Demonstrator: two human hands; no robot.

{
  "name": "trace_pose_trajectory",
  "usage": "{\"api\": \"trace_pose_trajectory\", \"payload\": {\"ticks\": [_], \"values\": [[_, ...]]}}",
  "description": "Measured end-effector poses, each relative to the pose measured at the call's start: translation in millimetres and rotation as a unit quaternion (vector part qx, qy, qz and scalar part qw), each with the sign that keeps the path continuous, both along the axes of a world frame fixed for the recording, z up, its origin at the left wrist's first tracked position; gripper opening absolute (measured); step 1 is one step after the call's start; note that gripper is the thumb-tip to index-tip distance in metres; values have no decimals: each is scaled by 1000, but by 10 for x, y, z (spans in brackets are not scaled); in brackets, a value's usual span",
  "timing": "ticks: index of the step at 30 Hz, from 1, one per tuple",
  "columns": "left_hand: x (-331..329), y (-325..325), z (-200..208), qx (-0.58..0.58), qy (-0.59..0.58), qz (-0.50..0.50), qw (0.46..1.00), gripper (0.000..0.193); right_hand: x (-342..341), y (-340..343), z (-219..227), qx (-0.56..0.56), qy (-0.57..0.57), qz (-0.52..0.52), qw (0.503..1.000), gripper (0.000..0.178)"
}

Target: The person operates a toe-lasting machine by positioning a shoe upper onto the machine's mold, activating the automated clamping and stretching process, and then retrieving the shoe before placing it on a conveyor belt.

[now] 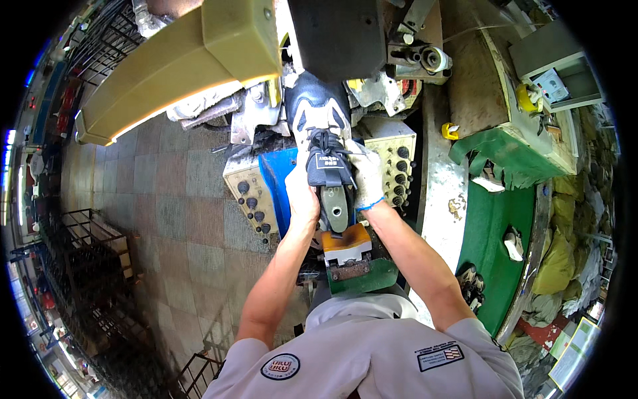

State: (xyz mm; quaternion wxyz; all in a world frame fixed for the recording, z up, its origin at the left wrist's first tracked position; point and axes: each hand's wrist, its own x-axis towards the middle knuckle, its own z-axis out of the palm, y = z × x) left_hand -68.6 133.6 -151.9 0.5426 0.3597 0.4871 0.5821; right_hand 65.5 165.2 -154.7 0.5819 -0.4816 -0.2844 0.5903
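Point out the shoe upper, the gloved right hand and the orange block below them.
shoe upper (320,116), head view, grey-white toe area.
right hand (367,174), head view, back of white glove.
orange block (345,243), head view, top face.

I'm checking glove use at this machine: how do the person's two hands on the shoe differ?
The right hand wears a white glove with a blue cuff; the left hand is bare. The right hand grips the shoe from its right side, the left hand from its left, lower down. Both hold the shoe at the machine.
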Motion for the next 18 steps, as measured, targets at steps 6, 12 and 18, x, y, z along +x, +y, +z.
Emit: {"api": "trace_pose_trajectory", "payload": {"ticks": [6, 12, 18], "values": [[-141, 78, 88, 22, 96, -32, 995, 33, -121, 28, 19, 1, 31, -21, 999, 27], [-96, 35, 112, 88, 167, -8, 982, 40, -80, -17, 56, -19, 66, -22, 997, 30], [-122, 27, 68, -8, -12, 3, 1000, 44, 21, 12, 59, -27, 50, -6, 998, 34]]}}
